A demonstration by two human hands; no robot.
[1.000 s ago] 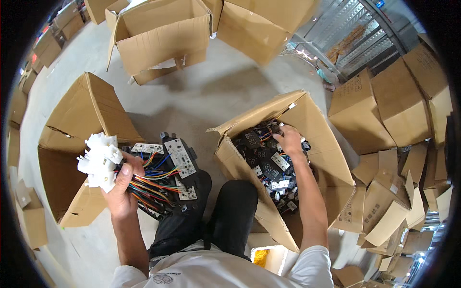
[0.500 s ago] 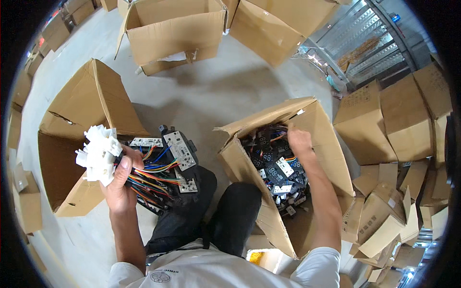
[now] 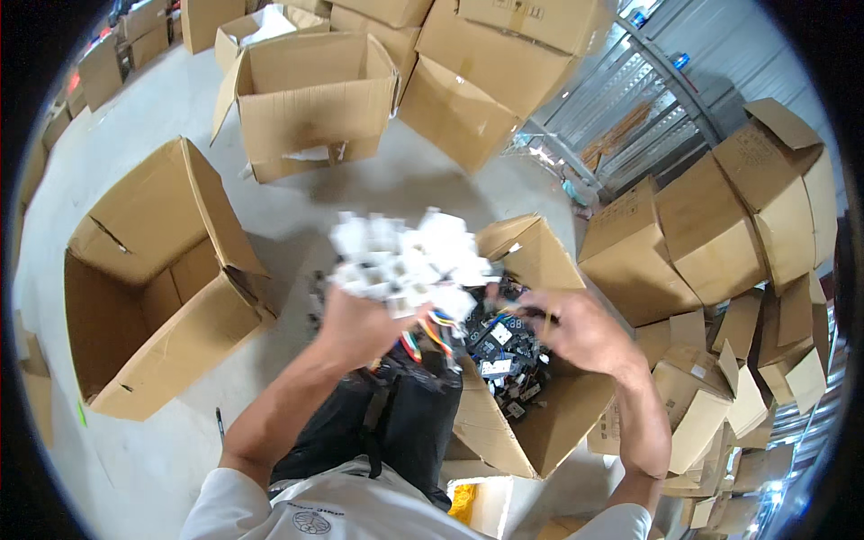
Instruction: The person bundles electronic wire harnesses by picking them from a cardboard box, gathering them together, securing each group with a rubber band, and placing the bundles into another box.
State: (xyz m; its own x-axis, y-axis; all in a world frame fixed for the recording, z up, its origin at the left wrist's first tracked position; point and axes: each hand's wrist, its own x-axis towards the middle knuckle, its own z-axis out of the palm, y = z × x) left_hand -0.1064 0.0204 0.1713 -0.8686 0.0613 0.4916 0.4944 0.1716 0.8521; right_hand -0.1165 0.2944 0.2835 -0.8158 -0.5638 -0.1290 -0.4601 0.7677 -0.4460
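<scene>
Left hand (image 3: pixel 358 328) clamped on the wire bunch under a cluster of white connectors (image 3: pixel 409 261); right hand (image 3: pixel 589 331) over the carton (image 3: pixel 562 423).

From my remote seat I see the cluster beside the carton's far-left corner, its right side overlapping the rim in my view, with coloured wires (image 3: pixel 436 335) and blurred dark parts dangling above the lap. The right fingers curve above the dark circuit boards (image 3: pixel 506 346) heaped inside, reaching in across the right-hand edge; blur means I cannot tell whether they pinch anything. I'd have the left grip tight just below the connectors, so none slip out, and the dangling parts clear of the carton's left edge. With the right, I'd take one board's lead at a time and ease it free, since tangled wires could drag others along.
</scene>
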